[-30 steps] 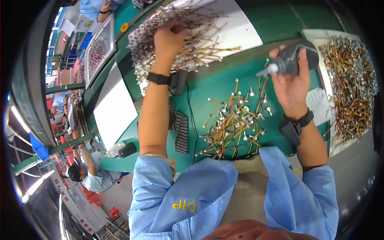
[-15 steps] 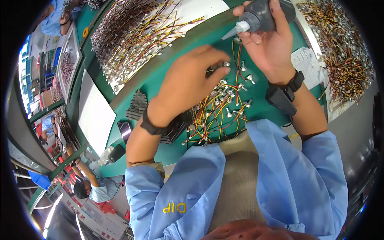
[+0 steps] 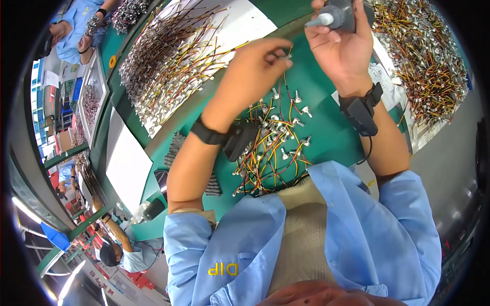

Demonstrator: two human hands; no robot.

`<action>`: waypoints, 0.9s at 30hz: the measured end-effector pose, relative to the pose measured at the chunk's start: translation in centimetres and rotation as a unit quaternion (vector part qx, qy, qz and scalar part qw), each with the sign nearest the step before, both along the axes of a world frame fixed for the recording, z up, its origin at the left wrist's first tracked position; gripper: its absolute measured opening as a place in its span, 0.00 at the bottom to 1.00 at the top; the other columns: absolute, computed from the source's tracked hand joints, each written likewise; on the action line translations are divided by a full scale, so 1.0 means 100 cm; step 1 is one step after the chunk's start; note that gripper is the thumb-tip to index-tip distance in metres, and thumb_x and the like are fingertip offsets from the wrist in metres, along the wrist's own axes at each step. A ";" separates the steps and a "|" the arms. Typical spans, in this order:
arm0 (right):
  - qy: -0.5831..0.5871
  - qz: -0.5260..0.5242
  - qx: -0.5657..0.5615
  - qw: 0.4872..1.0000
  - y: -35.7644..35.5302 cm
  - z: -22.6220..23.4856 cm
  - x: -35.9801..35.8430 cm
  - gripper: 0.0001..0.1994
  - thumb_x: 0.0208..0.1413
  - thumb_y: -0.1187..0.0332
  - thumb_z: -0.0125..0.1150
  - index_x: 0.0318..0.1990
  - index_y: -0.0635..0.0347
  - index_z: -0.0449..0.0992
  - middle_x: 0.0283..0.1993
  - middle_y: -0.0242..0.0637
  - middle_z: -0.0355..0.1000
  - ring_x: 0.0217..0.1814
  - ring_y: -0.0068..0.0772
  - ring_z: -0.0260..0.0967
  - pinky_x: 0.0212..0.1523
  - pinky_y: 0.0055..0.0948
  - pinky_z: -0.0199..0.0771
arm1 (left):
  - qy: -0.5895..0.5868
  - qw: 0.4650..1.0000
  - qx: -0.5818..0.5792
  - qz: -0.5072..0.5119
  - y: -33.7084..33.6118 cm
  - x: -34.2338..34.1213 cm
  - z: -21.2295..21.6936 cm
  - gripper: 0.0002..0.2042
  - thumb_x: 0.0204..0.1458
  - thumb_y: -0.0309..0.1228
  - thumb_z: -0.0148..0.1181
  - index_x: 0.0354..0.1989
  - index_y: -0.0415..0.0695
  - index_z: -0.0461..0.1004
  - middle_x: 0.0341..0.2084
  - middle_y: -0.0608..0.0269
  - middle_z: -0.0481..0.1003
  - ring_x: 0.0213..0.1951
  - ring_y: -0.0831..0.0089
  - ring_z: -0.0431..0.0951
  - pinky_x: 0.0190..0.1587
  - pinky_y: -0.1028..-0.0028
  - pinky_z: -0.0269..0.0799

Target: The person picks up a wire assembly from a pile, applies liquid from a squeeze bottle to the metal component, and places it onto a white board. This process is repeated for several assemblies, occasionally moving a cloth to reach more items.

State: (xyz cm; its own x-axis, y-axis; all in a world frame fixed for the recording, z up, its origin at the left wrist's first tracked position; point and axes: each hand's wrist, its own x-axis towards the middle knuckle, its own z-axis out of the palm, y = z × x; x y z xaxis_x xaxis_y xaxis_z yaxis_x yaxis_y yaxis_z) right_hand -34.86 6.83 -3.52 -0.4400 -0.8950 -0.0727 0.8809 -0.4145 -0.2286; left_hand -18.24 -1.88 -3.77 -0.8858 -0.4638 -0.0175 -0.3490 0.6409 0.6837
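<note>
Head view: we find the left hand point(image 3: 263, 64) now away from the heap of wired potentiometers point(image 3: 168, 89), where it was a second ago, and near the squeeze bottle point(image 3: 343, 15). Its fingers are curled, thumb close to forefinger beside a thin lead; we cannot tell whether they grip it. The right hand point(image 3: 341, 56) grips the bottle, nozzle pointing left. Loose potentiometers point(image 3: 284, 154) lie below on the green mat point(image 3: 326, 130). We judge that attention has shifted from heap to mat.
</note>
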 end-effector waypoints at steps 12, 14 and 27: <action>0.048 0.170 -0.068 0.982 0.004 0.003 0.046 0.21 0.62 0.48 0.50 0.40 0.61 0.72 0.38 0.45 0.76 0.24 0.28 0.68 0.32 0.28 0.73 | 0.318 0.690 0.626 0.177 0.063 0.145 -0.010 0.12 0.55 0.21 0.57 0.48 0.36 0.72 0.44 0.56 0.75 0.45 0.74 0.76 0.48 0.74 0.74; 0.084 0.267 -0.129 0.951 0.010 -0.008 0.057 0.28 0.60 0.43 0.49 0.48 0.64 0.67 0.41 0.50 0.74 0.35 0.35 0.74 0.42 0.34 0.76 | 0.336 0.685 0.617 0.192 0.076 0.149 -0.030 0.11 0.55 0.21 0.57 0.47 0.36 0.73 0.43 0.56 0.75 0.44 0.74 0.76 0.48 0.74 0.74; 0.333 0.389 -0.056 0.857 0.025 -0.029 0.096 0.36 0.49 0.33 0.56 0.47 0.58 0.60 0.37 0.47 0.74 0.37 0.49 0.75 0.45 0.43 0.77 | 0.364 0.652 0.648 0.150 0.078 0.155 -0.059 0.10 0.55 0.24 0.60 0.45 0.36 0.74 0.37 0.61 0.77 0.37 0.78 0.77 0.45 0.76 0.74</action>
State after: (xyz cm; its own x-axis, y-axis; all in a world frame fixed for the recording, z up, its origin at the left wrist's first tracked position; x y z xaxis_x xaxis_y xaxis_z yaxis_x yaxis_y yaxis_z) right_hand -25.25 9.32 -6.41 0.3835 -0.9210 0.0679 0.5895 0.1875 -0.7857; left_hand -2.77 5.94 -9.65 -0.7515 -0.6312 -0.1918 0.3936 -0.6623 0.6376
